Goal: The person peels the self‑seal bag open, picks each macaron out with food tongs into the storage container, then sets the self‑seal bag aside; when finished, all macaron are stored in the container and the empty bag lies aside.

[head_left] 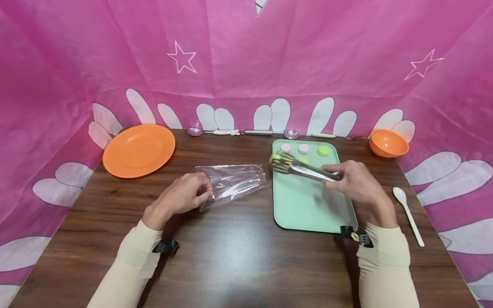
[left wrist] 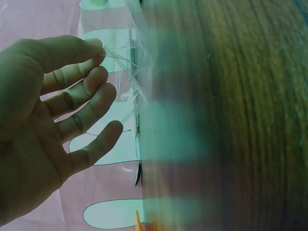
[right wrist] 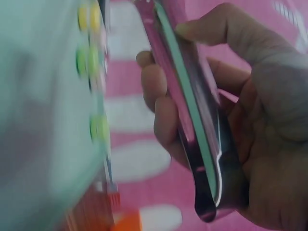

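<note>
My left hand pinches the edge of a clear plastic bag between thumb and index finger. In the left wrist view the other fingers are spread, and the crinkled bag hangs from the pinch. My right hand grips metal tongs with dark handles, thumb on one side and fingers on the other. A green macaron shows at the blurred tong tips, over the left edge of a mint tray. Pink macarons and green macarons sit at the tray's far end.
An orange plate lies at the back left, an orange bowl at the back right. Spoons and other utensils line the back edge by the pink cloth. A white spoon rests right of the tray.
</note>
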Demonstrator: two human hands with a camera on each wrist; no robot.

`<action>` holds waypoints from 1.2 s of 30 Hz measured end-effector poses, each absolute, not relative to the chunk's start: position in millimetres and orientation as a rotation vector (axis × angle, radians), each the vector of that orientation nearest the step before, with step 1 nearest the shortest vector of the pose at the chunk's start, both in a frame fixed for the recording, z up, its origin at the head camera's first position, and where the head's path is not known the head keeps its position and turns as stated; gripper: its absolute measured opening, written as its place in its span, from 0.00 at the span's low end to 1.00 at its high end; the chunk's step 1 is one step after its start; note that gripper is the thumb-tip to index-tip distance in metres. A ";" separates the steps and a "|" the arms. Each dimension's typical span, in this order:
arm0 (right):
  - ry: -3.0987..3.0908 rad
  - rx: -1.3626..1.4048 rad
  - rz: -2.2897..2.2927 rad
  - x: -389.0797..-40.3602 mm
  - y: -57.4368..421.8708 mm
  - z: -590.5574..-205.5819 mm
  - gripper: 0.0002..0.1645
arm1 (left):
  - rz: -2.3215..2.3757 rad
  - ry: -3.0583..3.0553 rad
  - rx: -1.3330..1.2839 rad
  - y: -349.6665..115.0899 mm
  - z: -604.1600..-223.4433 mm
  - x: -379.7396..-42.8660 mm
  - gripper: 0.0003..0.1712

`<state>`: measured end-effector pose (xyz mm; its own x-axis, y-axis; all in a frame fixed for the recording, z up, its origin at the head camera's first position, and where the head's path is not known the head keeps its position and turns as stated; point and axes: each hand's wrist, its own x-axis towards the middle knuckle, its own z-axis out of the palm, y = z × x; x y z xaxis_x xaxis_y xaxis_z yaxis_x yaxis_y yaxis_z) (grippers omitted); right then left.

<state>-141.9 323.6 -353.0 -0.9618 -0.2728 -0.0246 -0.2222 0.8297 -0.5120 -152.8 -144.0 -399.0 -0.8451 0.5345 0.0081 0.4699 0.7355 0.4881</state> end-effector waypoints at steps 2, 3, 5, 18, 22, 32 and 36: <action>2.954 -0.287 -0.775 -137.9 343.1 -351.1 0.25 | 0.736 2.794 0.823 -144.3 -399.3 -152.7 0.07; 2.978 -0.235 -0.754 -135.3 351.8 -349.9 0.24 | 0.739 2.789 0.823 -144.5 -399.3 -152.7 0.07; 3.004 -0.127 -0.712 -129.9 367.2 -347.0 0.23 | 0.742 2.789 0.830 -144.7 -399.5 -152.8 0.07; 3.026 0.128 -0.318 -121.1 375.2 -331.1 0.29 | 0.730 2.795 0.838 -145.3 -400.0 -153.2 0.06; 3.005 0.127 -0.358 -120.5 370.3 -330.7 0.30 | 0.730 2.791 0.842 -144.5 -398.6 -153.2 0.07; 3.020 0.439 -0.531 -107.5 404.8 -338.8 0.35 | 0.731 2.770 0.827 -144.7 -395.9 -153.6 0.06; 2.980 0.489 -0.497 -116.1 412.3 -354.4 0.37 | 0.710 2.739 0.811 -147.6 -398.8 -152.6 0.06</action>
<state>-116.1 412.3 -354.4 -0.9458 0.2975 -0.1305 0.3237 0.8964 -0.3029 -152.6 -147.6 -398.8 -0.8303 0.5550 -0.0517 0.4600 0.7347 0.4986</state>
